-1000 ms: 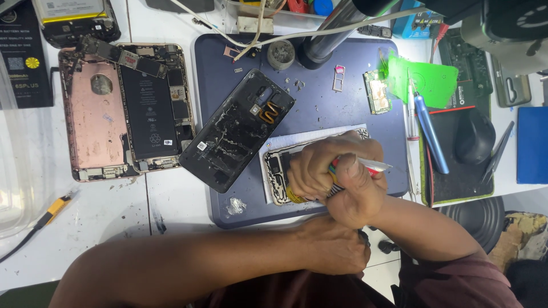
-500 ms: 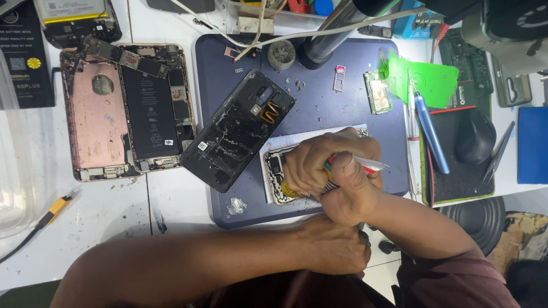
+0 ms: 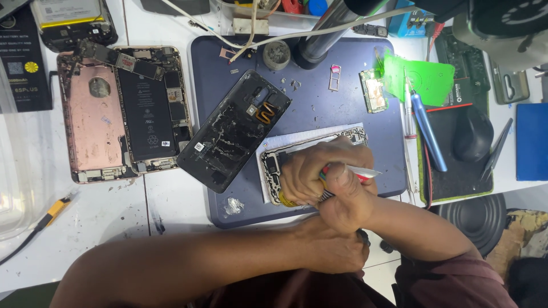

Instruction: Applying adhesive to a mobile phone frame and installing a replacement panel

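Dark blue mat [image 3: 319, 74] on a white bench [image 3: 114, 222] (cluttered with phone parts). At centre, left hand [image 3: 305, 174] presses the opened phone [image 3: 348, 137]; right hand [image 3: 345, 199] is fisted around a tool [image 3: 365, 171].

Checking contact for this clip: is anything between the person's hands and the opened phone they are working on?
Nothing visible. The left hand rests directly on the opened phone on the blue mat, and the right hand holds a pointed tool right beside it. The black back cover lies to the side, apart.
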